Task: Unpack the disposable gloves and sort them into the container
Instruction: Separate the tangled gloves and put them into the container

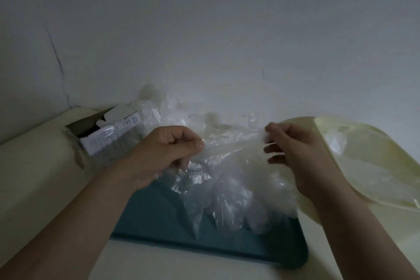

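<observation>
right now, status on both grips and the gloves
Left grip pinches one edge of a clear glove, right grip the other. Glove stretched over the teal tray. Pale container at right, open box at left.

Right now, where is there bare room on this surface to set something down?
Bare table left of the teal tray, in front of the open box; also the tray's near-left corner. Crowded: left hand and right hand pinch gloves over the tray's middle, a glove pile behind, the pale yellow container fills the right.
</observation>
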A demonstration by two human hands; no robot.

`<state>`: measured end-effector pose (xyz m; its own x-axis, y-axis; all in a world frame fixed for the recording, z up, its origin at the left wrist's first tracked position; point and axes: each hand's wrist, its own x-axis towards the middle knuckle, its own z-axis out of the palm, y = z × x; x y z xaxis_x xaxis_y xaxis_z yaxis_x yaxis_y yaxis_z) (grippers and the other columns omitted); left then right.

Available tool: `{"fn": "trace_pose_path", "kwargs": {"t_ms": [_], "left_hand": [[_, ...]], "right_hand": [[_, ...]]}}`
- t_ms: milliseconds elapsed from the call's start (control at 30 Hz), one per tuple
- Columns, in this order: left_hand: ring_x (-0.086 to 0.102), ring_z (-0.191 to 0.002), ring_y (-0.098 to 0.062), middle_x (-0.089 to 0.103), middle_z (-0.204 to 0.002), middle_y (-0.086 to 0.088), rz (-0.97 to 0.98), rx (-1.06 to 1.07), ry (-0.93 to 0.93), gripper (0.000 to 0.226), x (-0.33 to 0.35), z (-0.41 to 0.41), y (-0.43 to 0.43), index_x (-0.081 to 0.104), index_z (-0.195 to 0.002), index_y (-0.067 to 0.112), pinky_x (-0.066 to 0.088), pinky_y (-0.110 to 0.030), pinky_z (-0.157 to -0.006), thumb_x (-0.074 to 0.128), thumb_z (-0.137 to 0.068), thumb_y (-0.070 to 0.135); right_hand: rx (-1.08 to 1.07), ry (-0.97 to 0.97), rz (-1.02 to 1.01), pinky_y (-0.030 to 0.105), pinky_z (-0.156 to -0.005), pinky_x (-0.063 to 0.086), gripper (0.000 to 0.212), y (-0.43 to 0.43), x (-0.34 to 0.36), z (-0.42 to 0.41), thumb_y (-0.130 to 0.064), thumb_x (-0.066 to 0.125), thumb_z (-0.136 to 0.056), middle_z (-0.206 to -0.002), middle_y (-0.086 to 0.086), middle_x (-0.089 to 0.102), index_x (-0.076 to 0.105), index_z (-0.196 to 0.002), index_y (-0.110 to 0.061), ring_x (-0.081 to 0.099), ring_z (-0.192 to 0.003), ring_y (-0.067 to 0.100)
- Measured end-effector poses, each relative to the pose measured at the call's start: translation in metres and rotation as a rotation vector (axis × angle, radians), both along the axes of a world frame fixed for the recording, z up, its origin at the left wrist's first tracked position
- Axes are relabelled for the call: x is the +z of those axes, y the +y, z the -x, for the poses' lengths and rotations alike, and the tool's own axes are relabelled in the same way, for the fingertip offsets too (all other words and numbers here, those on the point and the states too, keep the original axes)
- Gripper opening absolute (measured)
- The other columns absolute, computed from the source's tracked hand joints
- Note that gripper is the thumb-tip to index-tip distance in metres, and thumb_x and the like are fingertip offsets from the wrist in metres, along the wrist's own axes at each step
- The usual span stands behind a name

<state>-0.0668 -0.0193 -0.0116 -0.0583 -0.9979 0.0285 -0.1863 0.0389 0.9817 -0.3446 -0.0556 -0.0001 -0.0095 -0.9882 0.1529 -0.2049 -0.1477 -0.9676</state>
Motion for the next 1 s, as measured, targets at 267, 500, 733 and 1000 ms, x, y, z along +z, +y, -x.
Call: {"fn": "trace_pose_path", "kwargs": {"t_ms": [267,500,733,1000], "left_hand": [[0.056,-0.058,-0.008,0.066,-0.069,-0.003,0.027,-0.301,-0.087,0.002,0.018,0.026,0.022,0.079,-0.088,0.015,0.047,-0.022,-0.055,0.079,-0.09,0.017],[0.056,-0.056,-0.014,0.066,-0.066,-0.003,0.105,0.037,0.049,0.01,0.015,0.041,0.021,0.079,-0.093,0.018,0.048,-0.021,-0.051,0.073,-0.093,0.026],[0.063,-0.11,0.002,0.066,-0.115,0.022,0.407,0.095,-0.499,0.013,-0.018,0.07,-0.014,0.075,-0.108,0.029,0.052,-0.021,-0.094,0.074,-0.096,0.022],[0.055,-0.121,-0.015,0.063,-0.126,0.008,0.368,0.031,-0.856,0.037,-0.043,0.102,-0.039,0.07,-0.13,0.026,0.051,-0.039,-0.103,0.074,-0.094,0.032]], "right_hand": [[0.604,0.214,-0.009,0.041,-0.091,0.059,0.062,0.029,0.016,-0.019,-0.042,0.093,-0.067,-0.102,0.0,0.079,0.072,-0.122,-0.026,0.076,-0.095,0.016],[0.545,0.229,0.019,0.036,-0.067,0.061,0.012,0.026,0.018,-0.014,-0.014,0.082,-0.086,-0.084,0.002,0.08,0.082,-0.098,-0.014,0.074,-0.074,0.023],[0.64,0.663,0.025,0.019,-0.06,0.051,0.013,0.025,0.044,0.022,-0.034,0.071,-0.096,-0.07,-0.004,0.074,0.081,-0.094,-0.027,0.065,-0.058,0.01],[0.573,1.073,-0.038,0.017,-0.074,0.05,0.015,0.016,0.03,0.023,-0.035,0.066,-0.098,-0.087,-0.012,0.073,0.079,-0.094,-0.027,0.067,-0.08,0.003]]}}
